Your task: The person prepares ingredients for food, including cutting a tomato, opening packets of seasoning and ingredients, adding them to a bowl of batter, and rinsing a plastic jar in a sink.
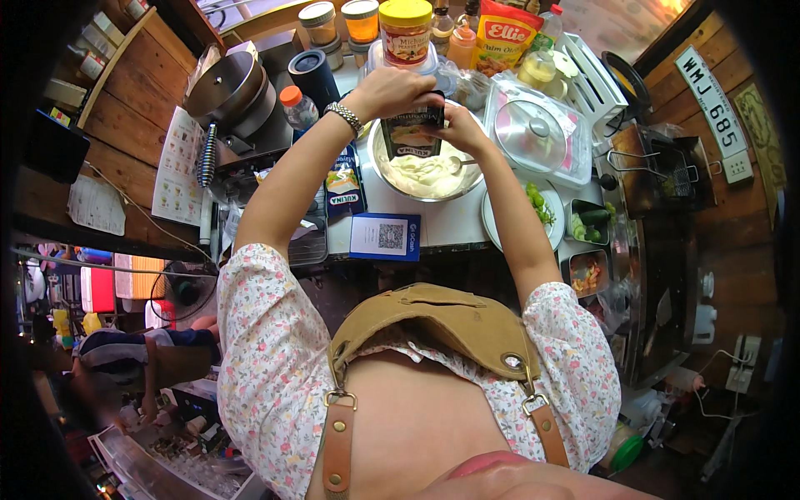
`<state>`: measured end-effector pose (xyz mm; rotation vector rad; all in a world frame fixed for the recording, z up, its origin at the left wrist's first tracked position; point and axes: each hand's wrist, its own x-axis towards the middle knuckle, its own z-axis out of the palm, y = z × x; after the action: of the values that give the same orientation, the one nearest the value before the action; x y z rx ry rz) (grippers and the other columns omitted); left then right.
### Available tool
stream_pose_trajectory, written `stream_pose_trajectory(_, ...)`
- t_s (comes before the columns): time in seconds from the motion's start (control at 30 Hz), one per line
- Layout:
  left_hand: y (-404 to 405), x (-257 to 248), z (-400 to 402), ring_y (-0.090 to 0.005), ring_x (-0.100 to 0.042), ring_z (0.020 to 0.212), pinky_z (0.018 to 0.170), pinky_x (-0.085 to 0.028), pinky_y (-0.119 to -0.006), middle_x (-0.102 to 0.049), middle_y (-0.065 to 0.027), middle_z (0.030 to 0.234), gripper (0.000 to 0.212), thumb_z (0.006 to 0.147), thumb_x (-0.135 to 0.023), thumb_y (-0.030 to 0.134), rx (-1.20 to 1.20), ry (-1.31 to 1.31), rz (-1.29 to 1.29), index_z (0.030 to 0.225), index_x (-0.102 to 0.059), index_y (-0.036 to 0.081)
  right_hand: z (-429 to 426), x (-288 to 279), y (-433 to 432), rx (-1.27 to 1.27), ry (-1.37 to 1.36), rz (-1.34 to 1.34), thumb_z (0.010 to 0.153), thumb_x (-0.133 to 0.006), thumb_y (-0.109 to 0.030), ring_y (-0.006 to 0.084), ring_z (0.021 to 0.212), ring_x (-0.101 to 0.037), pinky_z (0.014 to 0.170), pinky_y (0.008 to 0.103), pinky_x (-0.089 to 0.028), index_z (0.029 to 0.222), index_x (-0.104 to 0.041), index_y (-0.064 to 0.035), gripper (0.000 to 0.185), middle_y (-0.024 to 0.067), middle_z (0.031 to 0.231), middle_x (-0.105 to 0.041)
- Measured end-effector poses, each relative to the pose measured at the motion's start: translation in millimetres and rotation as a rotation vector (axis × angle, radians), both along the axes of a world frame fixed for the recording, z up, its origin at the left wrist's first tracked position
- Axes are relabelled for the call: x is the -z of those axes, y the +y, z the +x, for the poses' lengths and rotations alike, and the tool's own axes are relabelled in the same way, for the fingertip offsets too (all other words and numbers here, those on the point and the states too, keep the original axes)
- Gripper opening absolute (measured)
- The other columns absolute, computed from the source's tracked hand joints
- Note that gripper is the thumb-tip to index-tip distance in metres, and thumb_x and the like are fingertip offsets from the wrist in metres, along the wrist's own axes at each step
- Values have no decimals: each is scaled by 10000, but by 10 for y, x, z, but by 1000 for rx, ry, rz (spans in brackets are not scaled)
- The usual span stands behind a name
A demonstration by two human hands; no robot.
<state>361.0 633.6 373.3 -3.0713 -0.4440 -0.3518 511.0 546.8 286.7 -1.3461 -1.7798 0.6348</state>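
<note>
Both hands hold a dark mayonnaise pouch (409, 140) over a steel mixing bowl (382, 167). My left hand (397, 94) grips the pouch's upper end, and a metal watch or bracelet circles that wrist. On the pouch's right edge, my right hand (461, 130) has its fingers closed. Creamy white mayonnaise-like mix (425, 178) fills much of the bowl, with a metal spoon (465, 162) resting in it. A second mayonnaise pouch (345, 184) lies left of the bowl. Whether mayonnaise is flowing from the held pouch cannot be told.
Right of the bowl are a clear-lidded container (537, 137), a plate of greens (500, 212), and metal tins of cucumber (587, 222) and chopped food (587, 275). Pans (225, 94) and a bottle (299, 109) stand left. A code card (384, 237) lies at the front edge. Another person (144, 356) is lower left.
</note>
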Motion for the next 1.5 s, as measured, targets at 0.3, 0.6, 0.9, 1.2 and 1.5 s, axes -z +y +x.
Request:
stream_pose_trajectory(0.3, 68, 98, -26, -239, -565, 682, 546, -448, -341, -568, -53, 749, 220, 797, -471, 308, 163, -93, 52, 811, -549, 103, 58, -267, 141, -67, 4, 166, 737, -561, -76, 197, 793, -533, 735, 271, -407, 899, -580, -34, 168, 76, 870, -561)
stream_pose_trajectory(0.6, 37, 39, -17, -270, -560, 621, 550, -445, -361, -560, -100, 663, 224, 800, -474, 266, 128, 71, 71, 717, -529, 66, -22, -183, 96, 22, 17, 170, 650, -663, -102, 184, 710, -563, 666, 278, -443, 855, -619, -78, 211, 80, 787, -592)
stream_pose_trajectory(0.9, -111, 150, 10, -181, -561, 733, 566, -454, -306, -538, -14, 699, 267, 745, -527, 364, 56, -222, 269, 811, -496, 107, 13, -119, 96, 62, 33, 88, 643, -672, -121, 172, 675, -555, 642, 272, -432, 808, -620, -58, 184, 70, 730, -584)
stream_pose_trajectory(1.2, -89, 188, 88, -167, -588, 639, 504, -450, -285, -571, -12, 697, 220, 768, -492, 331, 203, -395, 235, 822, -512, 119, -60, -220, 130, -49, 405, 104, 638, -651, -19, 137, 783, -536, 699, 254, -440, 836, -597, -16, 206, 44, 846, -562)
stream_pose_trajectory(1.5, -12, 39, 51, -236, -568, 545, 473, -438, -341, -543, -79, 586, 220, 811, -453, 303, 201, -210, 159, 738, -501, 102, -159, -182, 79, 81, 280, -116, 606, -712, -140, 77, 688, -546, 631, 246, -445, 833, -599, -47, 270, 31, 759, -611)
